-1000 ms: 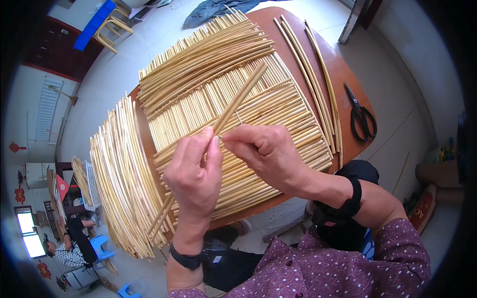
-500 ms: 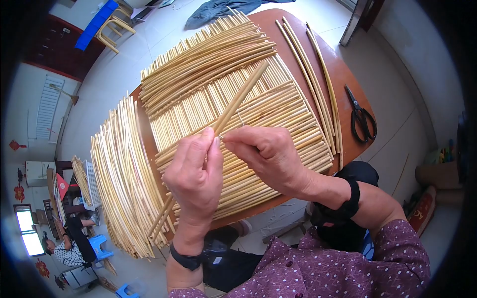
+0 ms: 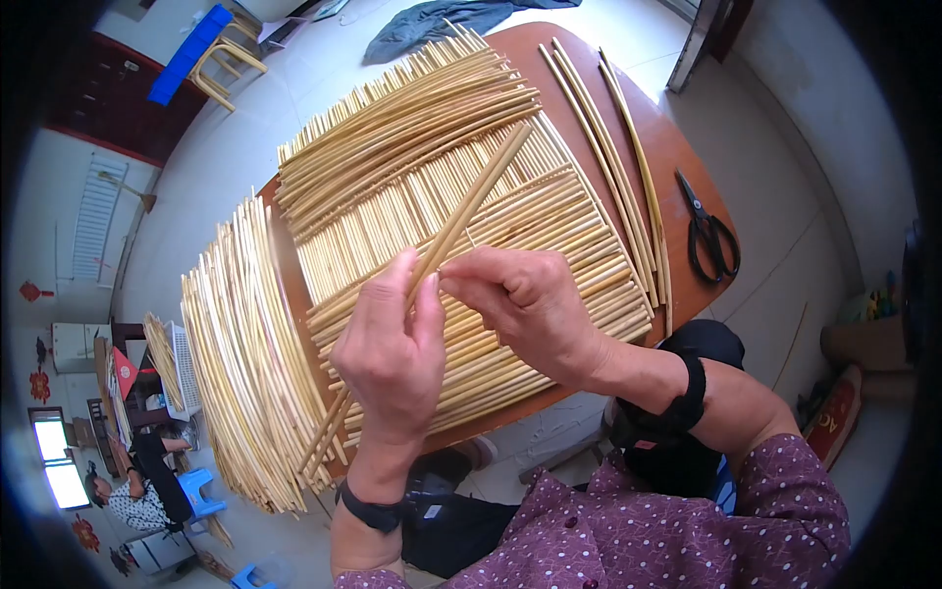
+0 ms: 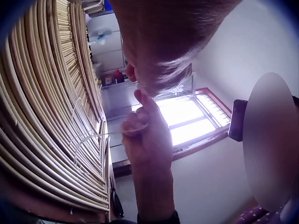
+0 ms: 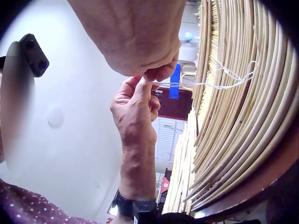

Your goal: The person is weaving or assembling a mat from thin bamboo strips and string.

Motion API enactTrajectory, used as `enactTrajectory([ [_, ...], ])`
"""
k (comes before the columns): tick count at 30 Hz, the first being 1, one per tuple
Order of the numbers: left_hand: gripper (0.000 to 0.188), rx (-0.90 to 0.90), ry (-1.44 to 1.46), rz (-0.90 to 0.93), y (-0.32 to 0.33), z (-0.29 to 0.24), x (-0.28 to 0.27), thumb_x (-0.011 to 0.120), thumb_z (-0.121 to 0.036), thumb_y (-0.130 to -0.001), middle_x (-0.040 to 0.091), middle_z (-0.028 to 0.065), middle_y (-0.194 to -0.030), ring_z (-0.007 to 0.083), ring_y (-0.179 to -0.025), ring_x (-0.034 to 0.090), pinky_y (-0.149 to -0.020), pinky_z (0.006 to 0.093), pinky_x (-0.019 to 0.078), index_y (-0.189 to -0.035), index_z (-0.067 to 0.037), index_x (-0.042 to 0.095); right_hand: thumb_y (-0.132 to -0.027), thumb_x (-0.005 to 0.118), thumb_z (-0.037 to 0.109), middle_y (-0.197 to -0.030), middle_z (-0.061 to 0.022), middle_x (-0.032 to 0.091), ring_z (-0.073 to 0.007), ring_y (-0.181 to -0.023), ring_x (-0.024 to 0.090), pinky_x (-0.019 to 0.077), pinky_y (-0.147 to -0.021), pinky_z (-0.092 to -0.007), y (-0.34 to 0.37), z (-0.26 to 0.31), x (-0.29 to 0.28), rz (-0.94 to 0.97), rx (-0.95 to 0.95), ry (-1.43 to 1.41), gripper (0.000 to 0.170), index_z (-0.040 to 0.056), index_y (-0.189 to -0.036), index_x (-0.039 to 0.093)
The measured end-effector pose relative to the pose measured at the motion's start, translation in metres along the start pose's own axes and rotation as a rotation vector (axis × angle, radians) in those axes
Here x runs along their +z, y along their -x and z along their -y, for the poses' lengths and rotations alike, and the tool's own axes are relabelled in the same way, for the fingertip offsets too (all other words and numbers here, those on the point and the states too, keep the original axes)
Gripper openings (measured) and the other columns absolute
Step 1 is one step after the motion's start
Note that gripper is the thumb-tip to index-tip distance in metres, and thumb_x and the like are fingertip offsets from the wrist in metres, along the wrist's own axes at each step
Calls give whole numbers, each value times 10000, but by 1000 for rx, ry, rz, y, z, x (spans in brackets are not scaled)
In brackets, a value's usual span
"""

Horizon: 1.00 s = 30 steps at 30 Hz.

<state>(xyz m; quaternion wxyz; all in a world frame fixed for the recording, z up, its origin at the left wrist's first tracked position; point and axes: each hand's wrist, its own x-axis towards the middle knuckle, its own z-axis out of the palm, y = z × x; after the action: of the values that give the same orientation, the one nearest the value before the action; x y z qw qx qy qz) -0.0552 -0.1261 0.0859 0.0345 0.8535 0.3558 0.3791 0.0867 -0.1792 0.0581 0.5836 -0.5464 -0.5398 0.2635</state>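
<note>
Reddish-brown wooden table [image 3: 687, 147], centre frame; above it, the left hand [image 3: 388, 344] pinches long tan sticks [image 3: 473, 199], the right hand [image 3: 535, 309] thin white string [image 5: 224, 86], its loops clear only in wrist views.

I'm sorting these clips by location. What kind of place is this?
Probably a home: red decorations, a wall radiator and a plastic stool surround the work table.

a room that looks like a home used for handwork, tiled floor [image 3: 285, 88], dark red door [image 3: 113, 88], white radiator [image 3: 95, 211], red wall ornaments [image 3: 85, 533], bright window [image 3: 59, 456], blue plastic stool [image 3: 196, 491], wooden desk [image 3: 677, 147] laden with reed-like stalks [image 3: 245, 363] and scissors [image 3: 708, 231]
</note>
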Motion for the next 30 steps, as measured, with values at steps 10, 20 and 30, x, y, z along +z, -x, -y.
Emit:
enactTrajectory([
  [10, 217, -33, 45, -8, -1, 6, -11, 769, -23, -824, 689, 111, -856, 193, -686, 684, -569, 307, 533, -1026, 1, 695, -982, 621, 96, -675, 5, 623, -38, -564, 567, 476, -470, -201, -3, 9, -1, 115, 198, -247, 155, 21, -1084, 709],
  [20, 198, 80, 137, -28, -3, 3, -14, 759, 23, -813, 680, 145, -866, 245, -702, 682, -590, 327, 543, -1000, 30, 696, -969, 621, 47, -837, -37, 681, -58, -629, 608, 515, -513, -202, 7, 3, 1, 68, 99, -244, 161, 8, -1107, 695],
  [30, 226, 179, 102, -30, -4, -4, -16, 772, 16, -792, 665, 144, -871, 251, -706, 677, -577, 341, 531, -999, 37, 684, -996, 601, 133, -753, -17, 656, -72, -611, 622, 538, -539, -224, 7, 9, -2, 71, 270, -526, 195, 27, -1118, 711],
])
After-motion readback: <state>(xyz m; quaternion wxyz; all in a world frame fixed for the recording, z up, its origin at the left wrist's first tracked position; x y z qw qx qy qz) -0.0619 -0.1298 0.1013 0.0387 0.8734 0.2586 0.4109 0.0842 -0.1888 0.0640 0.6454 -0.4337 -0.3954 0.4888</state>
